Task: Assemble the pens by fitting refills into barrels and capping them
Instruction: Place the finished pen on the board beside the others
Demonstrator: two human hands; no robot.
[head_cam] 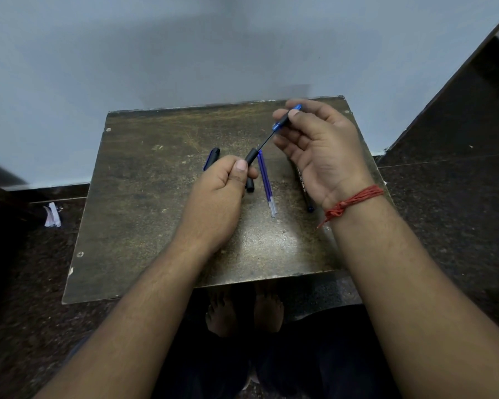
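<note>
**Hands feeding a refill into a black barrel, above the loose refills**

Head view, only one. Left hand (222, 182) curled in a fist round a black barrel (251, 156), thumb on top; only the barrel's open end sticks out, just up-left of the top of the loose refills (267, 182). Right hand (314, 139), red thread (352, 201) on its wrist, pinches a blue-and-black grip piece (284, 120) between thumb and forefinger, other fingers loosely bent. A thin dark refill (267, 139) runs from that piece down to the barrel mouth. Both parts are held in the air above the loose refills, up and right of them for the grip piece. Cannot tell how far the refill is inside.

Relative to the loose refills on the wooden board (144, 197): a black cap (250, 185) lies just left, partly under the left hand; a blue-clipped cap (212, 156) lies further left, behind the left knuckles; a dark pen body (304, 188) lies to the right, mostly under the right palm. White paper scrap (52, 216) on the floor, well left, off the board.

Step judged: refill insertion, early in the task since parts are still loose. To do it well: keep the barrel fixed, keep refill and barrel on one line, push straight with no side load since the thin refill would bend, seat the grip piece at the mouth, then cap.
</note>
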